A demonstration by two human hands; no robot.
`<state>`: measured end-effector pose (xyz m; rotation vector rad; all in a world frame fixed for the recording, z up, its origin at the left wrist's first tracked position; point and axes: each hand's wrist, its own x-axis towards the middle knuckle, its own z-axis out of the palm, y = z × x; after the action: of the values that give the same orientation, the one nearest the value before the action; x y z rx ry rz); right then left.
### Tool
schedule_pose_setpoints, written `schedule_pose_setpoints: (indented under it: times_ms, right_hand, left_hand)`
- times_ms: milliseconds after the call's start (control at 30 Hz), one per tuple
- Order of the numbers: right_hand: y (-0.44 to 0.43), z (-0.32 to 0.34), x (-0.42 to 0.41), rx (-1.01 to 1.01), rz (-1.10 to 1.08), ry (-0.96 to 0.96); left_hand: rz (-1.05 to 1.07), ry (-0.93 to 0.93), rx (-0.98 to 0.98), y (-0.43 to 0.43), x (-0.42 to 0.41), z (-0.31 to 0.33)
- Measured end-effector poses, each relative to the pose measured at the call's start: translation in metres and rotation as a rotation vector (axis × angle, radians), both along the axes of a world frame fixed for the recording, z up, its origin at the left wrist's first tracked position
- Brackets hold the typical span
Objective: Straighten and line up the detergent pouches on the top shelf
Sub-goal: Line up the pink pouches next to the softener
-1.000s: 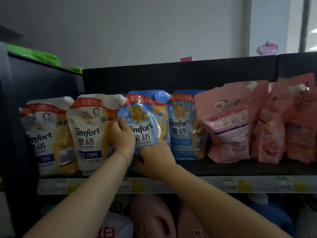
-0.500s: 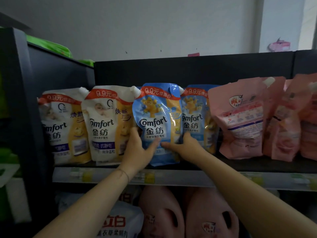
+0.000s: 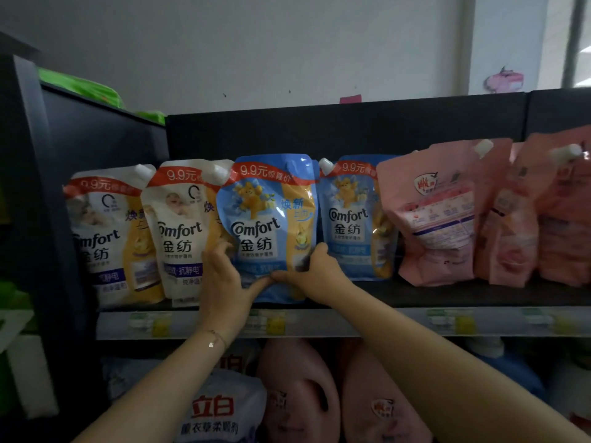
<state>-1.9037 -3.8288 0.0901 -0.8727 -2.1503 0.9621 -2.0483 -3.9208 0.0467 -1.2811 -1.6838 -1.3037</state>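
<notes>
Blue pouch [image 3: 271, 225] upright btwn L hand [image 3: 224, 282] & R hand [image 3: 315, 274], fingers gripping lower edges.

The blue pouch [image 3: 271, 225] looks like glossy, crinkled plastic film; the pink pouches [image 3: 438, 215] duller; the shelf [image 3: 447, 295] matt black.

You see a blue pouch [image 3: 271, 225] with orange bear print, red banner; white pouches [image 3: 179, 225] with yellow panels; plain pink pouches [image 3: 441, 215].

Pale grey wall [image 3: 256, 43] behind black shelving unit [image 3: 319, 129]; bright window [image 3: 582, 43] at upper right; dim light.
</notes>
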Motion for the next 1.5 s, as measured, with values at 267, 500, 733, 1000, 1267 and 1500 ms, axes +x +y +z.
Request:
schedule_pose_setpoints:
  times_ms: [267, 500, 733, 1000, 1267, 1500]
  right_hand:
    - [0.008, -0.004, 0.050, 0.457, -0.186, -0.264]
    - [0.025, -0.008, 0.112, 0.669, -0.310, -0.246]
    - [0.062, -0.027, 0.183, 0.690, -0.433, -0.199]
    - [0.113, -0.022, 0.217, 0.686, -0.466, -0.180]
    - [0.144, -0.027, 0.204, 0.691, -0.317, -0.055]
    - [0.149, -0.038, 0.203, 0.806, -0.297, 0.078]
  left_hand:
    - [-0.027, 0.408, -0.057, 0.002, 0.034, -0.002]
    - [-0.256, 0.431, -0.207, 0.042, 0.098, -0.001]
    - [-0.260, 0.255, -0.279, 0.088, 0.148, -0.011]
    - [-0.491, -0.239, -0.215, 0.145, 0.201, 0.020]
    - [-0.568, -0.759, -0.319, 0.192, 0.222, 0.023]
    - [-0.572, -0.862, -0.371, 0.198, 0.212, 0.018]
